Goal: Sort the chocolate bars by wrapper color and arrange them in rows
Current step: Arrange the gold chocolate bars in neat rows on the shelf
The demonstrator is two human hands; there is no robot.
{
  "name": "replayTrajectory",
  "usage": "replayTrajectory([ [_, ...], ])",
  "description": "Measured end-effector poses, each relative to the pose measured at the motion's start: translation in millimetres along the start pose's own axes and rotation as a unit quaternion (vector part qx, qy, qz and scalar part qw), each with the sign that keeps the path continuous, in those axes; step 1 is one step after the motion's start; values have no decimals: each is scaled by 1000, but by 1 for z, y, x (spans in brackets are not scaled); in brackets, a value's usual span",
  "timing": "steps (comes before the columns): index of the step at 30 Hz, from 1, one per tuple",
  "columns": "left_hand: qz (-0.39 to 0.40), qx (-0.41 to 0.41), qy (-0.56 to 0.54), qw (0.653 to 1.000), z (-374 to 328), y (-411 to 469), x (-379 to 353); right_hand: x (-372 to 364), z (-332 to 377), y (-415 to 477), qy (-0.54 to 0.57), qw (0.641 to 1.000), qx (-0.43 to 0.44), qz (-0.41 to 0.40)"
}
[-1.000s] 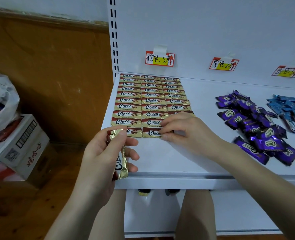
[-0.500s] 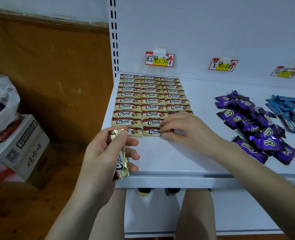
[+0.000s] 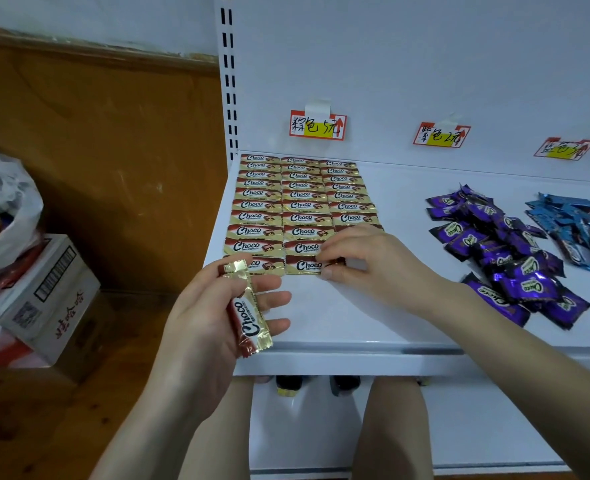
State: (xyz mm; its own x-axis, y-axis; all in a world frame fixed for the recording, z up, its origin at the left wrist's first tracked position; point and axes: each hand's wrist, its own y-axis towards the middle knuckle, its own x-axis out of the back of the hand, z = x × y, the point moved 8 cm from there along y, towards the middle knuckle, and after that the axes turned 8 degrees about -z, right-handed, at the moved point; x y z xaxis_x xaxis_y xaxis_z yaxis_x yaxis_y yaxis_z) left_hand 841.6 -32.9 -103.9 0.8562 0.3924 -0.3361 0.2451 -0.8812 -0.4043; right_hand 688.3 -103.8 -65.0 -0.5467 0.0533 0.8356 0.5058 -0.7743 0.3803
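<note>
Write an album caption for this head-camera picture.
Left hand holds a spare gold bar; right hand pinches a front-row bar of the gold rows on the shelf.

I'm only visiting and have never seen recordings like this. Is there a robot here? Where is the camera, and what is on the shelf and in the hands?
No machine here: a person wears a camera on the head, so you look down on their own two hands. There is only this one view. The left hand holds a gold-wrapped Choco bar. The right hand pinches the nearest bar at the front of the gold rows, which lie neatly on the white shelf. To the right lie a loose purple pile and a blue pile. Three handwritten tags hang on the back wall.
</note>
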Motion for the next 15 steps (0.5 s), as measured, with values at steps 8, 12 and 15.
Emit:
replayTrajectory([
  [8, 4, -7, 8, 1000, 2, 1, 4, -2, 11, 9, -61, 998, -8, 6],
  [12, 2, -5, 7, 1000, 2, 2, 5, -12, 12, 10, -87, 995, -16, 34],
  [15, 5, -9, 7, 1000, 2, 2, 6, -12, 13, 10, -80, 996, -20, 35],
])
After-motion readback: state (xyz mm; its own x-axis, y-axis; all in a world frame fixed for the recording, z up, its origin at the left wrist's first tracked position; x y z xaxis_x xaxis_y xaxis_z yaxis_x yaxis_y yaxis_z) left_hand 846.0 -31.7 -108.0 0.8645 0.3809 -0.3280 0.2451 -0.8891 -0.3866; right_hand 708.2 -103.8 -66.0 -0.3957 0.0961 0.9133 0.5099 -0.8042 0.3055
